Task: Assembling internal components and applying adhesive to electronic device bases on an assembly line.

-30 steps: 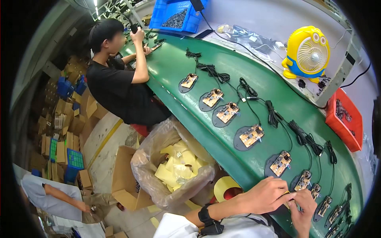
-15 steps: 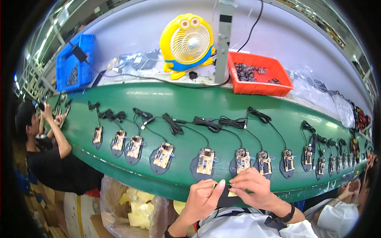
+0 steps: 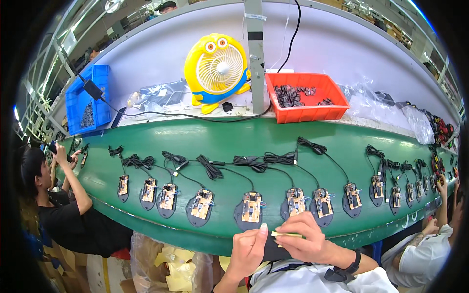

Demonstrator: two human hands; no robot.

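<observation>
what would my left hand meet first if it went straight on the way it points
Probably the dark base under the circuit board directly ahead of the left hand; height is unclear, so the hand might pass above it.

Legible text, numbers or signs: none. Marks, by place only:
1. Label strip (image 3: 256, 17), pale with faint bluish print, too small to read; stuck crosswise near the top of the grey upright post (image 3: 256, 88).
2. White strokes (image 3: 409, 220), broad and letter-like, not decipherable; on the front edge of the green worktop (image 3: 220, 136), toward its right end.
</observation>
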